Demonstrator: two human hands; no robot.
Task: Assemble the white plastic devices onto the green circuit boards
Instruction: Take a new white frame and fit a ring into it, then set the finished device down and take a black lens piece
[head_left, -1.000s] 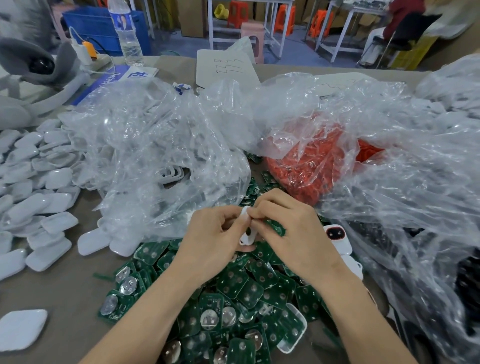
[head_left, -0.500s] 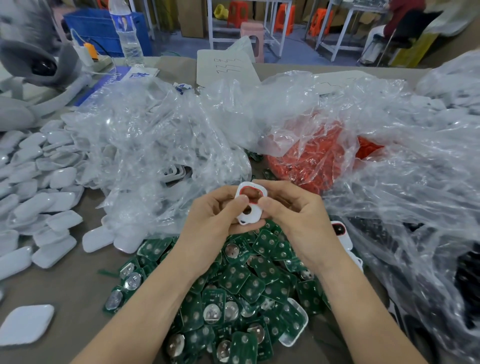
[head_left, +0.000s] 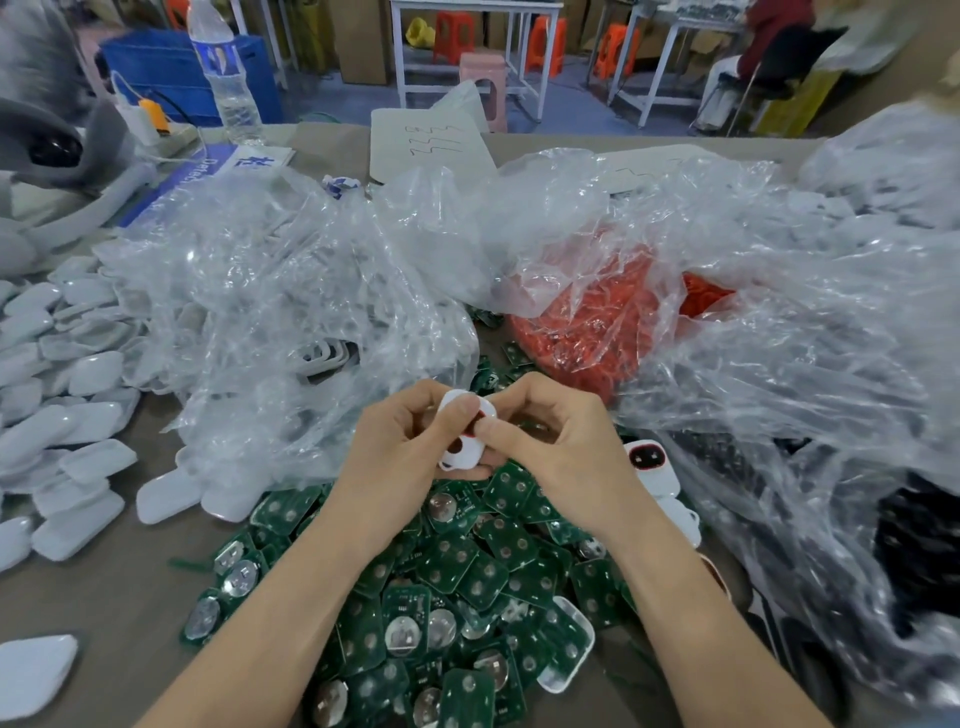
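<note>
A white plastic device shell (head_left: 459, 457) with a red ring inside is held above a heap of green circuit boards (head_left: 467, 582). My left hand (head_left: 400, 447) grips its left side, thumb across the front. My right hand (head_left: 550, 441) pinches its right edge with thumb and forefinger. Both sets of fingers hide most of the shell's upper half. An assembled white device with a dark face and red dots (head_left: 647, 462) lies just right of my right wrist.
Crumpled clear plastic bags (head_left: 291, 322) cover the table behind the hands; one holds orange-red parts (head_left: 597, 322). White covers (head_left: 67, 395) are piled at the left. A water bottle (head_left: 226, 78) stands at the back left, a black pile (head_left: 919, 545) at the right.
The hands lifted the white shell off the board pile and turned it; its red ring came into view, then my fingers closed over its upper part.
</note>
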